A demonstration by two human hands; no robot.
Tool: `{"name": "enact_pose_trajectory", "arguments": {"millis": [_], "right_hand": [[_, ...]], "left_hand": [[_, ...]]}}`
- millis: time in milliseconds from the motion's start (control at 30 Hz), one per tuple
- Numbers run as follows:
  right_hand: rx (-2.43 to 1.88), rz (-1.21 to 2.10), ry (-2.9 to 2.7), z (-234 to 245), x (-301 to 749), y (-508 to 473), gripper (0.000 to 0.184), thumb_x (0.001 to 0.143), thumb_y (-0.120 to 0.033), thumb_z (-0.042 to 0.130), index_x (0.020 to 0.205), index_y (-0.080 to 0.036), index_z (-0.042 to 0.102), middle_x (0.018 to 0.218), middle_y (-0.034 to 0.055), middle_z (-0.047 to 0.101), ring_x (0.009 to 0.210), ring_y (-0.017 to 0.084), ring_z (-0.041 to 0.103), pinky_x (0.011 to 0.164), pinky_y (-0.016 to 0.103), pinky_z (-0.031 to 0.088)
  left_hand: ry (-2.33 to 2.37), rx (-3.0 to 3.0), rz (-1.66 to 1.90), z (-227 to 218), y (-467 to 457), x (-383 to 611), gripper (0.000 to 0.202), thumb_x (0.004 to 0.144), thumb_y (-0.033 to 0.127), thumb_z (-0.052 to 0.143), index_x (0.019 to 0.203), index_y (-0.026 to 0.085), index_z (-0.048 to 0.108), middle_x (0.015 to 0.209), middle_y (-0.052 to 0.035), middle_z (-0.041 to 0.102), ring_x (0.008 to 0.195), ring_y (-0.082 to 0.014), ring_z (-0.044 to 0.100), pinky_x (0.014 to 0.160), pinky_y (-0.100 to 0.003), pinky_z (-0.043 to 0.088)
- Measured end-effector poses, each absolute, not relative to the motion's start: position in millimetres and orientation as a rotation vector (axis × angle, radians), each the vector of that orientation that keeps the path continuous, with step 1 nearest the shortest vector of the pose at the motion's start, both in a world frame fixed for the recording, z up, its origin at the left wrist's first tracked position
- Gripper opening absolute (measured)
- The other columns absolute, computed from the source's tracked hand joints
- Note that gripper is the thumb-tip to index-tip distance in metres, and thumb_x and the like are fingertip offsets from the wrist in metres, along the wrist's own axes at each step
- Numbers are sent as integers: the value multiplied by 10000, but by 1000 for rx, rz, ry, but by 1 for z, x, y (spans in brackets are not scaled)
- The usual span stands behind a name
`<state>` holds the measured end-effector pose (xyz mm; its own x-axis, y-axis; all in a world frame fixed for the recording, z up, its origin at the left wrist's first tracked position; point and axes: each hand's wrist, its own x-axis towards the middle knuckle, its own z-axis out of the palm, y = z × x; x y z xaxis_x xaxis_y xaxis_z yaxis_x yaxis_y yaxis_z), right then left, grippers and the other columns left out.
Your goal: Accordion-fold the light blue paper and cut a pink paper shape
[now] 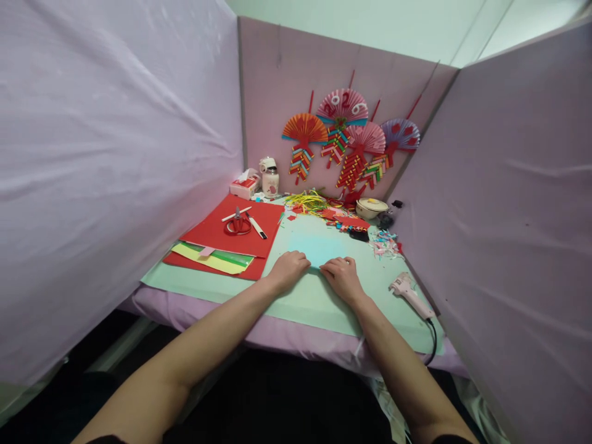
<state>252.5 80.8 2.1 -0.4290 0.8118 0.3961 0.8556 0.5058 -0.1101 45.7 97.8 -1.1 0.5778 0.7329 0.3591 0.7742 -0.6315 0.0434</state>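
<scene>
A light blue sheet of paper lies on the pale green mat in the middle of the table. My left hand pinches the sheet's near edge, fingers curled. My right hand grips the same near edge just to the right, fingers also curled. The two hands almost touch.
Red and coloured card sheets lie at left with red scissors and a pen on them. A glue gun lies at right, paper scraps behind it. Paper fans hang on the back wall. Fabric partitions stand on three sides.
</scene>
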Motion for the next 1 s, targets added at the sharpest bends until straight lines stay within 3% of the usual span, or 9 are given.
{"name": "enact_pose_trajectory", "arguments": {"millis": [200, 400, 600, 1000], "right_hand": [[-1322, -134, -2308, -2, 255, 80, 223, 964, -278, 521, 881, -243, 725, 918, 14, 733, 895, 154, 591, 904, 362, 221], [-1211, -168, -2233, -6, 254, 80, 170, 941, -329, 556, 991, -248, 697, 985, 38, 725, 944, 184, 591, 910, 379, 232], [-1157, -202, -2261, -6, 251, 79, 168, 932, -251, 565, 835, -240, 701, 856, 8, 729, 872, 168, 583, 901, 384, 222], [-1127, -242, -2262, -7, 247, 76, 224, 937, -234, 522, 763, -211, 661, 777, 13, 676, 807, 159, 526, 888, 368, 222]], "left_hand": [[-1235, -2637, -538, 5, 92, 47, 217, 955, 235, 510, 859, 180, 697, 832, -53, 647, 824, -192, 565, 728, -317, 378], [-1108, -2606, -629, 2, 89, 52, 232, 963, 224, 494, 828, 175, 676, 779, -46, 627, 772, -178, 552, 688, -307, 360], [-1062, -2629, -702, -1, 89, 53, 236, 965, 260, 499, 843, 183, 686, 793, -42, 646, 804, -176, 574, 717, -312, 363], [-1106, -2624, -673, -3, 90, 52, 183, 961, 267, 530, 894, 194, 684, 837, -27, 665, 828, -179, 579, 731, -321, 346]]}}
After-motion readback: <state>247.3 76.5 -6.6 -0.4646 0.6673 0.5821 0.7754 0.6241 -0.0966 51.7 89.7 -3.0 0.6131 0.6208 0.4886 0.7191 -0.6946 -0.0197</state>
